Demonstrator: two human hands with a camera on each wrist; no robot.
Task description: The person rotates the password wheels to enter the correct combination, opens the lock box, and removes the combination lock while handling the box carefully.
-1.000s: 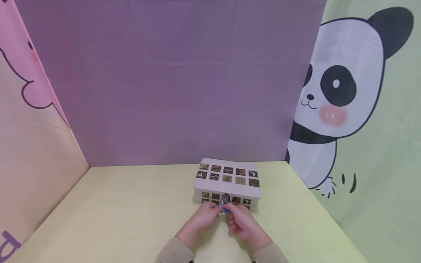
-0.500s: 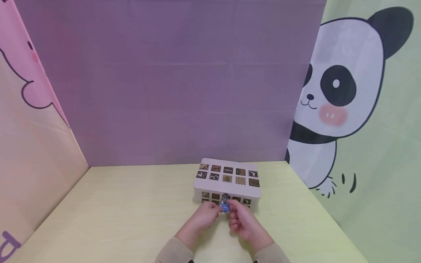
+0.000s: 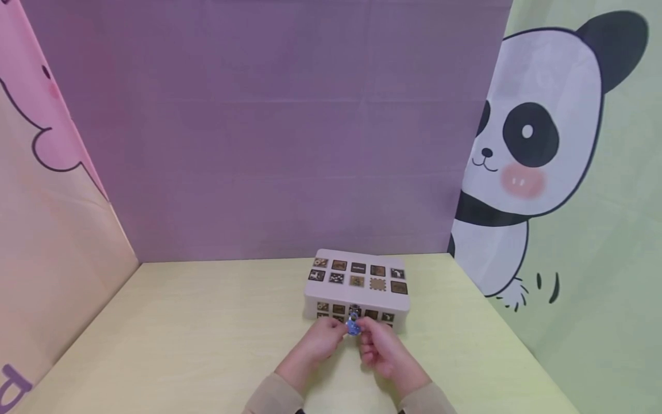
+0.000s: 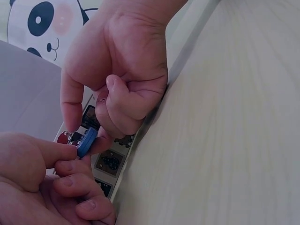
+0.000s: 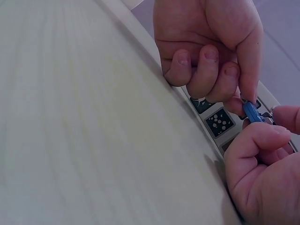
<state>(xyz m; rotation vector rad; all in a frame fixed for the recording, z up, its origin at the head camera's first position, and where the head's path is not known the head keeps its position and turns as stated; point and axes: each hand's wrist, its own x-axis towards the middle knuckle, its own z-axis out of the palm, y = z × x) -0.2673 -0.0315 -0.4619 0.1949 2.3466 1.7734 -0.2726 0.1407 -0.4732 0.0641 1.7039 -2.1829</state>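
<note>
A small blue padlock [image 3: 354,326] hangs at the metal latch [image 3: 354,309] on the front of a pale box [image 3: 362,295] printed with small dark square pictures. My left hand [image 3: 323,338] pinches the padlock's left side between thumb and index finger, the other fingers curled. From the right, my right hand [image 3: 381,345] has its thumb and curled index finger at the padlock's other edge. In the left wrist view, the right index finger touches the blue body [image 4: 87,142] and the thumb is a little apart. Fingers partly hide the latch and shackle.
The box stands on a pale wooden table [image 3: 207,333], right of centre near its back edge. A purple backdrop [image 3: 279,144] rises behind. On the right is a panel with a panda drawing [image 3: 543,126], on the left one with a pink figure [image 3: 57,132].
My right thumb has shifted off the padlock's face to its right edge, then back slightly toward it. The left hand and the box have stayed in place.
</note>
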